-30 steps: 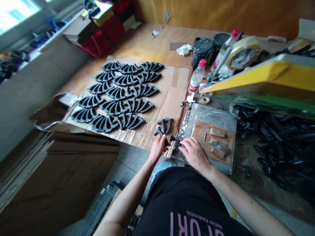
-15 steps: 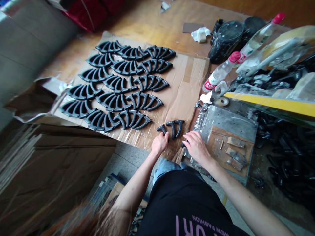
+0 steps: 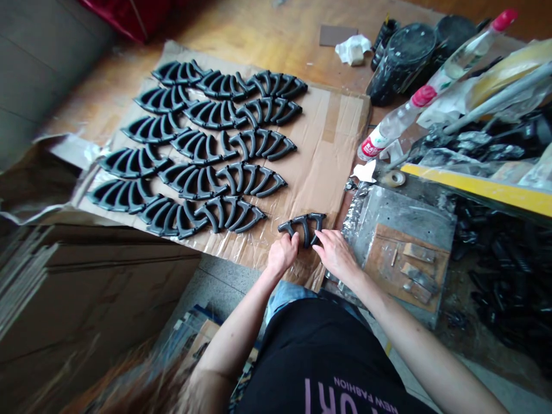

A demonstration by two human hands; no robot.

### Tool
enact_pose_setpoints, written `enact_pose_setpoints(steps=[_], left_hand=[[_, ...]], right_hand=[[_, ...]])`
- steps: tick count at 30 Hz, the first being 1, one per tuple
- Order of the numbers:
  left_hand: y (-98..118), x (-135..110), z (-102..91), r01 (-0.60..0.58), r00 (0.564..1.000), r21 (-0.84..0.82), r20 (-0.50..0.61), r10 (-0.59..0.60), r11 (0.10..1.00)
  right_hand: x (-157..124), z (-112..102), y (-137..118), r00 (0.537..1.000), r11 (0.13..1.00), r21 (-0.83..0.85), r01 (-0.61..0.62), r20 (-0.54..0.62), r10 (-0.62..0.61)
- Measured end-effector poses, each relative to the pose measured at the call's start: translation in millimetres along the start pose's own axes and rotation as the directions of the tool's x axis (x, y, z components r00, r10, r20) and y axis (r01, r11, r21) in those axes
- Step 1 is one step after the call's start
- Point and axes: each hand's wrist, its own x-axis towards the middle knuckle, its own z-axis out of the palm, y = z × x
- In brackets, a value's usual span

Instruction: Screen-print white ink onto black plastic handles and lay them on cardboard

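Note:
Three curved black T-shaped handles (image 3: 306, 231) lie side by side near the cardboard's front edge, their top bars in a line. My left hand (image 3: 283, 253) is closed around the stem of the leftmost handle (image 3: 287, 227). At the rightmost handle (image 3: 318, 221), my right hand (image 3: 336, 253) pinches the lower stem between thumb and fingers. The middle handle (image 3: 306, 233) stands between the two hands, untouched. Farther left, rows of the same black handles (image 3: 233, 213) lie nested in fan-like groups on the cardboard sheet (image 3: 319, 144).
Two red-capped plastic bottles (image 3: 386, 129) and a dark tub (image 3: 403, 57) stand at the right. A tape roll (image 3: 394, 179) lies near a grey board (image 3: 388, 207). Loose black parts (image 3: 509, 270) are heaped far right. Stacked cardboard (image 3: 95, 276) is at lower left.
My left hand's handle has moved right, up against the other two. My right hand has shifted left from a small dark piece by the edge to the rightmost handle.

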Motion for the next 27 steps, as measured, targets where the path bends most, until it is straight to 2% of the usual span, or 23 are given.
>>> enact_pose_setpoints(steps=[7,18,27], left_hand=[[7,8,-5.5,-0.026,1.000,0.075,0.004,0.026,0.997],[11,18,-13.9,-0.047,0.999,0.052,0.027,0.046,0.998],[16,30,-19.3,-0.089,0.995,0.086,0.047,0.085,0.992]], right_hand=[[1,2,-5,0.999,0.999,0.028,-0.034,-0.034,0.035],[5,-1,-9,0.997,0.996,0.050,-0.077,-0.026,0.078],[12,-4,-9,0.992,0.995,0.037,-0.098,-0.072,0.100]])
